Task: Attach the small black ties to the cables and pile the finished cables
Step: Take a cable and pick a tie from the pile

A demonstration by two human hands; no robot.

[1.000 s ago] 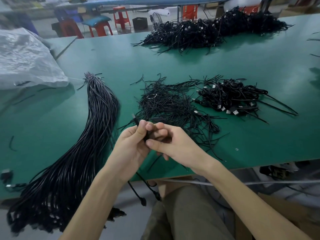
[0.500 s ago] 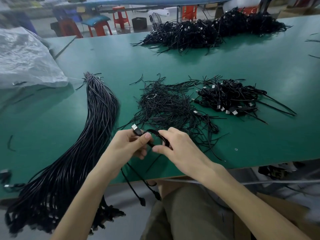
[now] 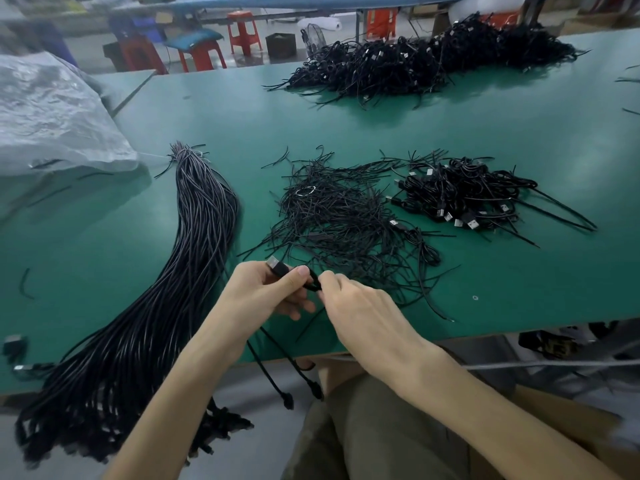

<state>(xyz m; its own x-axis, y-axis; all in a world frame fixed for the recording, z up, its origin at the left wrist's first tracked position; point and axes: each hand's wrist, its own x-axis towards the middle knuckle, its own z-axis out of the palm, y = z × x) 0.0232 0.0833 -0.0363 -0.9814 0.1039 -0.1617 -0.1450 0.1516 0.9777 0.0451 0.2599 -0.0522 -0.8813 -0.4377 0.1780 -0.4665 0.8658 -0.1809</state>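
Green worktop (image 3: 519,133) in front of you. Your left grip (image 3: 266,292) is curled round a black cable (image 3: 278,268) just behind its USB plug, thumb on top, plug pointing away and left. Your right grip (image 3: 360,313) pinches the looped part of the same cable, right beside the left thumb; can't tell whether a tie is in that pinch. The cable's tails hang off the worktop's near edge. Loose black ties (image 3: 339,216) lie scattered just beyond both grips. Finished cables (image 3: 460,195) are piled right of the ties, with a bigger pile (image 3: 433,60) at the far edge. A long bundle of untied cables (image 3: 201,237) runs down the left, overhanging the near edge.
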